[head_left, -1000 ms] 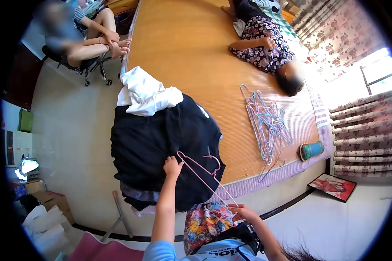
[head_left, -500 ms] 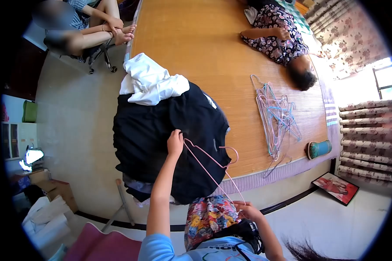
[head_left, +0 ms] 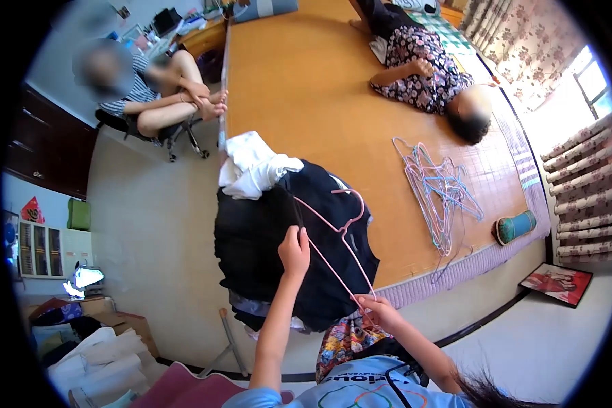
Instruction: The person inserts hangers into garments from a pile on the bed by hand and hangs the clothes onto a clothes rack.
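My left hand [head_left: 295,253] is closed on a fold of a black garment [head_left: 258,231], and part of the cloth is lifted above the fingers. In my right hand [head_left: 379,311] is one corner of a pink clothes hanger [head_left: 325,219]. The hanger slants over the black cloth, its hook pointing away from me. Its far corner meets the raised fold near my left hand; whether it is inside the garment I cannot tell. A crumpled white garment [head_left: 255,166] lies at the far end of the black pile, and other clothes show beneath.
Several pink and blue hangers [head_left: 438,194] lie tangled on the mat-covered bed [head_left: 306,88], near a teal cylindrical pillow [head_left: 515,227]. One person [head_left: 415,58] lies on the bed; another [head_left: 163,95] sits on a wheeled chair at left. A framed picture [head_left: 557,283] rests at right.
The hanger has moved away from me, its far corner now at the raised black cloth. My left hand has lifted the fold. The whole view has shifted.
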